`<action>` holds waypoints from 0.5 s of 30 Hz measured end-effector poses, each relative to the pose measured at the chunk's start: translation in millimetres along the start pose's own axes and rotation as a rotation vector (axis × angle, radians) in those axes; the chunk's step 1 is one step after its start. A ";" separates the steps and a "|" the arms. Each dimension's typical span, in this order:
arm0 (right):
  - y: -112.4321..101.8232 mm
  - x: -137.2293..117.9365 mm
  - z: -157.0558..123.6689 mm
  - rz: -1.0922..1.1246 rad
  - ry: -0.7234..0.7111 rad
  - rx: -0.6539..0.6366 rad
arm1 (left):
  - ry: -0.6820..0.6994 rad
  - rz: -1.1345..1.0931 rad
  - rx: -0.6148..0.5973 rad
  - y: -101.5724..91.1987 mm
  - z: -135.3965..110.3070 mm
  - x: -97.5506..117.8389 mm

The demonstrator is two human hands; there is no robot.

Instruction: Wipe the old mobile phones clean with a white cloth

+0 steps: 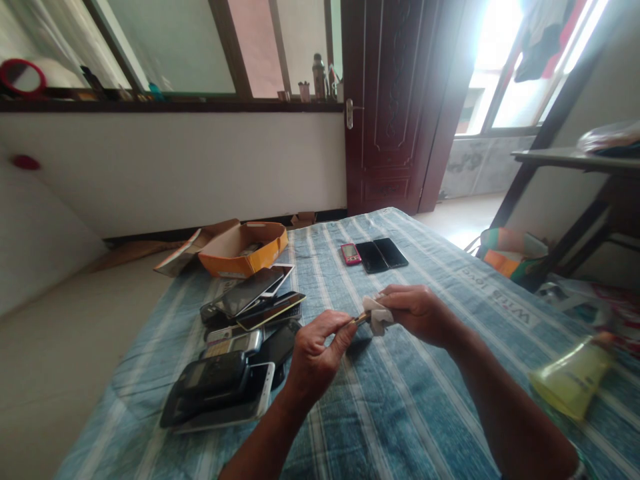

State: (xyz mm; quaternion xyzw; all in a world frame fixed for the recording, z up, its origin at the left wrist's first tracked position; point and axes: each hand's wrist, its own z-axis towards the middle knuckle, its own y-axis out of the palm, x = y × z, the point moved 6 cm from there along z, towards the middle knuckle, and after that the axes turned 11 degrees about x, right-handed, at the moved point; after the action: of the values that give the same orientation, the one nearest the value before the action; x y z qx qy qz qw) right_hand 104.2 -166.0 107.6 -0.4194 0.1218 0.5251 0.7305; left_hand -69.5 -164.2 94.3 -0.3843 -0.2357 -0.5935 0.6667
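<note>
My left hand (pixel 323 343) pinches one end of a slim, gold-edged phone (pixel 362 319), which is seen edge-on and mostly hidden by the fingers. Bunched in my right hand (pixel 420 310) is a white tissue (pixel 380 316), pressed against the phone's other end. Both hands are closed and held just above the striped blue bedsheet (pixel 380 407). Beyond them lie a small pink phone (pixel 351 253) and two dark flat phones side by side, the right one (pixel 391 253) touching the left one (pixel 372 257).
Left of my hands is a loose pile of phones, including a black one (pixel 213 375) and a silver keypad phone (pixel 233 345). An open orange box (pixel 245 260) stands behind the pile. At the right lies a yellow translucent packet (pixel 573 380). A dark red door (pixel 387 113) stands beyond the bed.
</note>
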 end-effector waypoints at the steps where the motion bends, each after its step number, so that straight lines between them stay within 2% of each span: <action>1: -0.3 0.6 -0.2 -0.004 0.005 -0.002 | 0.003 0.003 0.002 -0.1 -0.1 0.2; 7: 1.2 -6.7 0.3 -0.024 -0.027 0.006 | 0.003 0.005 -0.006 0.8 -2.4 0.1; 15: 21.0 -26.8 0.0 -0.051 -0.125 -0.005 | -0.009 -0.050 -0.056 4.5 -4.2 1.2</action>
State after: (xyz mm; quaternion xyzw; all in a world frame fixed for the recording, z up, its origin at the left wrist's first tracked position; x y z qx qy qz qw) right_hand 74.7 -181.7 114.0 -0.3903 0.0638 0.5317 0.7490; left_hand -65.5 -168.2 91.7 -0.3995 -0.2314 -0.6148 0.6395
